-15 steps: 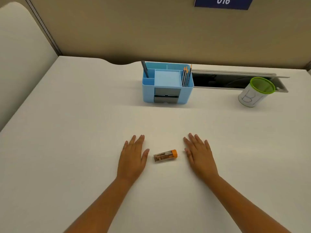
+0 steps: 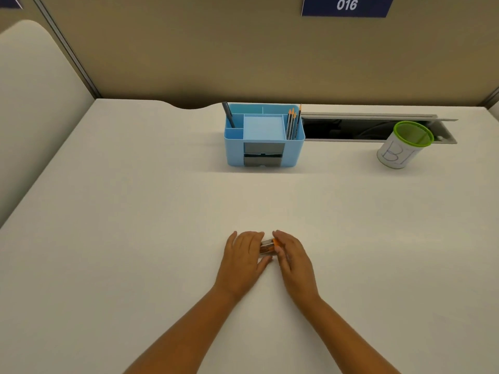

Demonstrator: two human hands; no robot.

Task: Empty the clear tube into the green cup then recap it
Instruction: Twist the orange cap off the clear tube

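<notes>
Two bare hands meet over a small clear tube (image 2: 266, 247) lying on its side near the front middle of a white desk (image 2: 135, 238). The left hand (image 2: 243, 259) covers the tube's closed end, its fingers (image 2: 249, 240) curled over the top and its thumb tucked beneath on the near side. The right hand (image 2: 293, 259) comes in from the other side, its fingers (image 2: 282, 238) wrapped around the orange cap (image 2: 276, 242), which sits on the tube. Both hands are clamped on the tube between them, and brownish contents show through its clear wall, though what they are is too small to tell.

Far back on the right stands the green cup (image 2: 403, 145), upright, its rim bright green and its white wrapper marked with blue handwriting; it is well apart from the hands. To its left, at the back middle of the desk, sits a blue organizer (image 2: 264, 155) holding a grey pen (image 2: 228, 114) in its left compartment and several orange-tipped pencils (image 2: 293, 122) in its right one. A long open cable slot (image 2: 364, 128) runs along the desk's back edge between the organizer and the cup. On the tan partition above hangs a blue sign (image 2: 347, 5) reading 016.
</notes>
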